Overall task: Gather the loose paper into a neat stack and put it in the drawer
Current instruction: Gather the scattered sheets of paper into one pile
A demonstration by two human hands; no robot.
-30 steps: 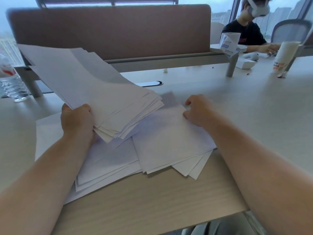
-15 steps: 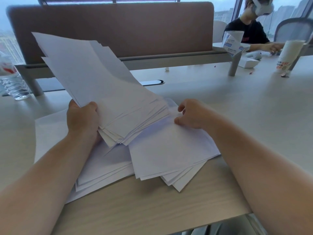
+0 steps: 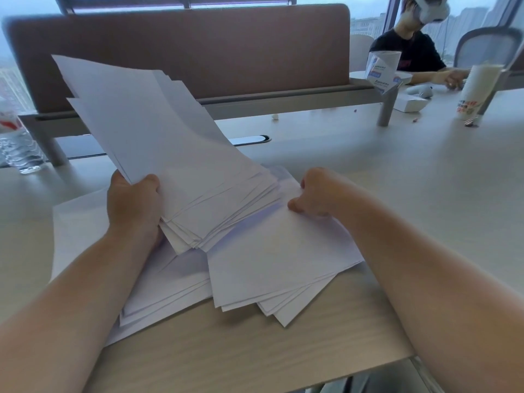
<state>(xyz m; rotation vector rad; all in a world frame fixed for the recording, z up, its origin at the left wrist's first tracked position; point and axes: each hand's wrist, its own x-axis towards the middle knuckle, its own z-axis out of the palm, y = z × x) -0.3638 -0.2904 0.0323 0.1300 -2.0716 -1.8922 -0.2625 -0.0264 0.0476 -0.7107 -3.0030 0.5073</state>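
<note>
The left hand [image 3: 133, 205] grips a thick sheaf of paper [image 3: 170, 154] by its near-left corner, tilted up off the tabletop [image 3: 425, 194], probably so more sheets can go under it. The right hand [image 3: 314, 194] pinches the far edge of the loose sheets [image 3: 272, 259] lying fanned beneath, apparently to lift them in. Several corners overhang the tabletop's near edge, bare surface lies to the right for squaring up, and no drawer is in view.
</note>
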